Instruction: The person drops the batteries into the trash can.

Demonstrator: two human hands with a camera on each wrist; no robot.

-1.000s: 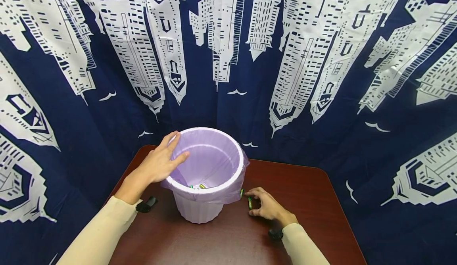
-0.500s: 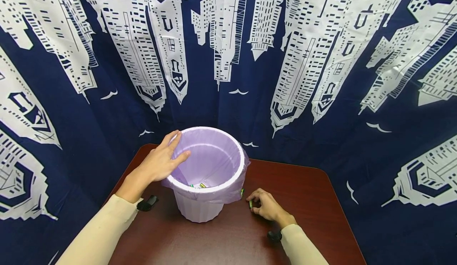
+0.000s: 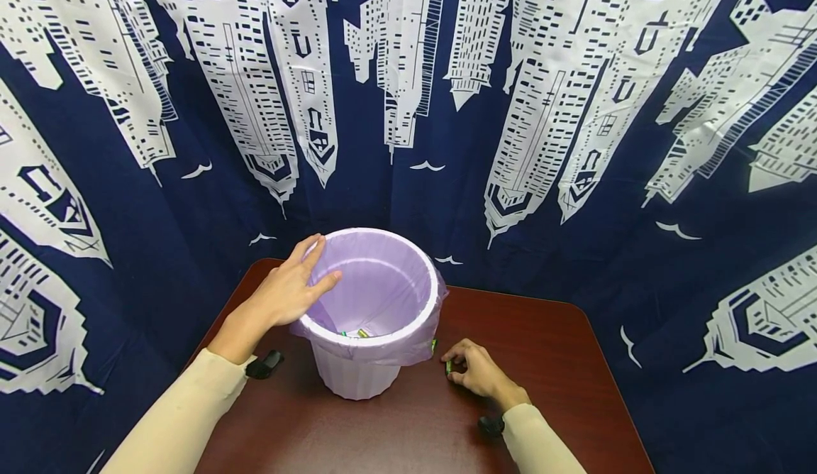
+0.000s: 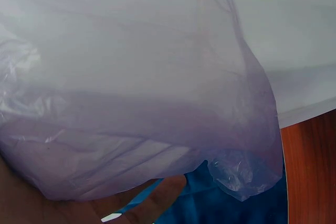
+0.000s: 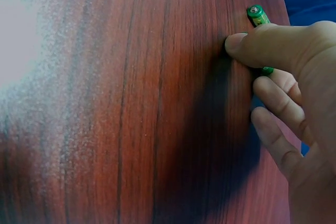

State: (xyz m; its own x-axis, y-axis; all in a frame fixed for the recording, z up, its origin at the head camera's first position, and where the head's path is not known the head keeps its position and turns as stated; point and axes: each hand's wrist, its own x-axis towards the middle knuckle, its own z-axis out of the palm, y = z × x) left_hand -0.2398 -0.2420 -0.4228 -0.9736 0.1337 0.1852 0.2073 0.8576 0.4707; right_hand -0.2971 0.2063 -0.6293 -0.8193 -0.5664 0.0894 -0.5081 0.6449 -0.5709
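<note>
A white bin (image 3: 356,375) with a lilac liner bag (image 3: 367,275) folded over its rim stands on the table. My left hand (image 3: 286,291) rests on the rim's left side, thumb over the opening and fingers extended; in the left wrist view the fingers (image 4: 163,198) show beneath the hanging liner. To the right of the bin, my right hand (image 3: 475,369) pinches a small green battery (image 3: 449,367) between thumb and fingers, low at the tabletop. In the right wrist view the thumb partly covers green battery (image 5: 257,14) surface. Another green battery (image 3: 434,345) shows beside the bin's right edge.
Several batteries (image 3: 363,333) lie at the bottom of the bin. The reddish-brown table (image 3: 530,332) has rounded far corners. A dark blue curtain (image 3: 440,197) with white building prints hangs behind it. Each wrist wears a black strap-on device (image 3: 491,426).
The fingers of my right hand have closed from around the battery onto it, the hand shifting very slightly. My left hand and the bin stay in place.
</note>
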